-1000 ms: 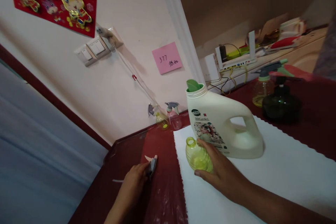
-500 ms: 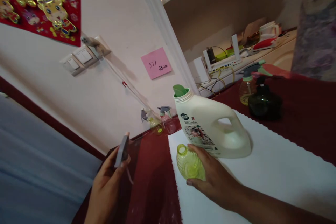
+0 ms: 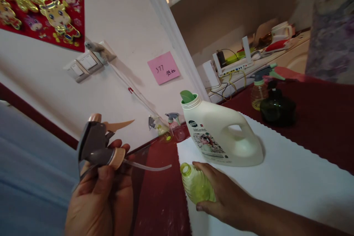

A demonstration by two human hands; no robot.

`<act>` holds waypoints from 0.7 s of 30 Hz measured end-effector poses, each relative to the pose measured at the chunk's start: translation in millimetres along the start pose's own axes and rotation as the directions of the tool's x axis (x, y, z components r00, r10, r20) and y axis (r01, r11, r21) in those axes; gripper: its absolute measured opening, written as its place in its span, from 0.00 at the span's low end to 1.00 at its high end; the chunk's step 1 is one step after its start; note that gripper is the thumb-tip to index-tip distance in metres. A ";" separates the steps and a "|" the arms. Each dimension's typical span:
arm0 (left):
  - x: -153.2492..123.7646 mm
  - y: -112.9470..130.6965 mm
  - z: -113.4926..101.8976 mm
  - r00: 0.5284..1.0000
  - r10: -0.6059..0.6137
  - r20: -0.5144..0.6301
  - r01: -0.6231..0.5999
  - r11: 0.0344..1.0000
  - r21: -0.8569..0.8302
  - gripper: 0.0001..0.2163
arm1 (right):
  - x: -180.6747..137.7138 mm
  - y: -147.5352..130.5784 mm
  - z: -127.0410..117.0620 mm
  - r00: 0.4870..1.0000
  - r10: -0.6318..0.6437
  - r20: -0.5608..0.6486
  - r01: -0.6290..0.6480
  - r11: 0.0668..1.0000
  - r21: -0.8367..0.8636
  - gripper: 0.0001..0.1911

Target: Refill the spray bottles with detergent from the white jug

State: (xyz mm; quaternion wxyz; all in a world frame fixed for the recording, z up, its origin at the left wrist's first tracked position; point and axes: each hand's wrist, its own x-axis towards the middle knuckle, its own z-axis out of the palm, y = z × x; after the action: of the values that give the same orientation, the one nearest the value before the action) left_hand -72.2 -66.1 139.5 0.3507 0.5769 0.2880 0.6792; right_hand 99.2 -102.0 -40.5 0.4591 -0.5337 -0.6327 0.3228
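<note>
My left hand [image 3: 102,195] is closed round a grey spray-trigger head [image 3: 96,145] with a peach collar and a clear dip tube pointing right, held up above the dark red table. My right hand [image 3: 221,195] grips a small yellow-green bottle [image 3: 195,184], open at the neck and tilted left, on the white mat [image 3: 290,180]. The tube's tip ends a little left of the bottle's mouth. Just behind the bottle stands a large cream detergent jug [image 3: 221,134] with a green spout and no cap.
Two small spray bottles [image 3: 168,127] stand against the wall at the table's back. A yellow spray bottle [image 3: 258,88] and a dark round pump bottle [image 3: 276,108] sit at the far right. A pink note [image 3: 163,67] and light switches [image 3: 83,62] hang on the wall.
My left hand has lifted the trigger head off the table and turned it so the tube points at the bottle. My right hand has tilted the bottle leftward.
</note>
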 end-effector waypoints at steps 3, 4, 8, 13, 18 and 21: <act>-1.9 1.3 9.8 1.000 -0.012 0.000 0.012 1.000 -0.016 0.21 | 0.1 0.1 -0.2 1.000 0.001 0.004 -0.001 1.000 0.004 0.50; -2.7 0.3 12.3 1.000 -0.022 -0.004 0.022 1.000 -0.015 0.20 | 0.2 -0.1 -0.3 1.000 0.001 0.002 -0.001 1.000 0.007 0.50; -5.0 -11.8 15.9 0.992 -0.122 0.013 0.122 0.992 0.014 0.17 | 0.9 0.1 -0.4 1.000 -0.006 -0.011 0.006 1.000 0.026 0.50; -11.8 -46.1 15.1 0.961 -0.265 0.080 0.266 0.964 -0.005 0.22 | 1.5 4.3 0.8 0.999 -0.044 -0.017 0.045 0.999 0.018 0.50; -36.9 -85.2 17.6 0.865 -0.477 0.154 0.491 0.869 -0.062 0.21 | 1.6 7.4 0.9 0.998 -0.057 -0.010 0.057 0.998 -0.002 0.51; -49.1 -100.8 15.2 0.807 -0.568 0.162 0.585 0.807 -0.087 0.27 | 2.1 6.0 -0.3 0.998 -0.060 0.014 0.061 0.998 -0.024 0.52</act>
State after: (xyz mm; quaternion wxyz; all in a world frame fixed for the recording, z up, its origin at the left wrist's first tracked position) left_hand -38.3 -46.7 33.3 0.5957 0.4797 0.3807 0.5198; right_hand 101.7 -98.7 -45.3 0.4581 -0.5177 -0.6553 0.3046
